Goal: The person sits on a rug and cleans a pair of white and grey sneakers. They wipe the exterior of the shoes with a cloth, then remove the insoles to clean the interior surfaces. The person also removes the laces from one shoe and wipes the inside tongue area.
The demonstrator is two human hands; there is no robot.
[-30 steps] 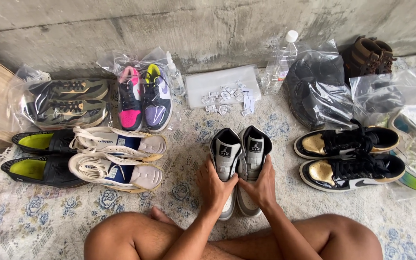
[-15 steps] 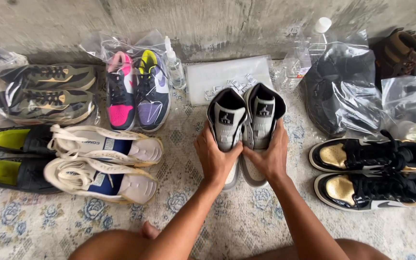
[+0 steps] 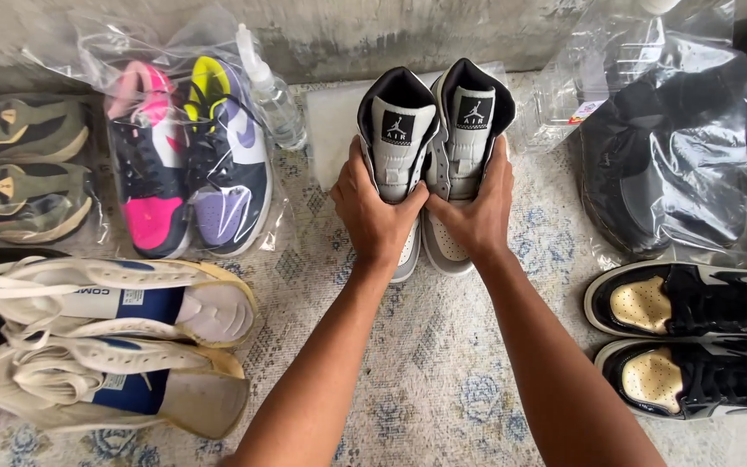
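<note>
A pair of grey, white and black high-top sneakers sits side by side on the patterned rug, toes toward me. My left hand (image 3: 375, 207) grips the left sneaker (image 3: 395, 130) across its laces. My right hand (image 3: 475, 212) grips the right sneaker (image 3: 469, 121) the same way. The two shoes touch each other, and their collars reach a white plastic bag (image 3: 330, 121) lying by the wall.
At the left, a bagged pink and purple pair (image 3: 188, 164), a clear squeeze bottle (image 3: 271, 95), an olive pair (image 3: 19, 177) and a cream high-top pair (image 3: 105, 346). At the right, a bagged dark shoe (image 3: 667, 164) and a black and gold pair (image 3: 693, 337). A concrete wall (image 3: 347, 30) behind.
Both hands have pushed the grey pair away from me toward the wall, and my arms have stretched out. The view has moved closer to the shoes.
</note>
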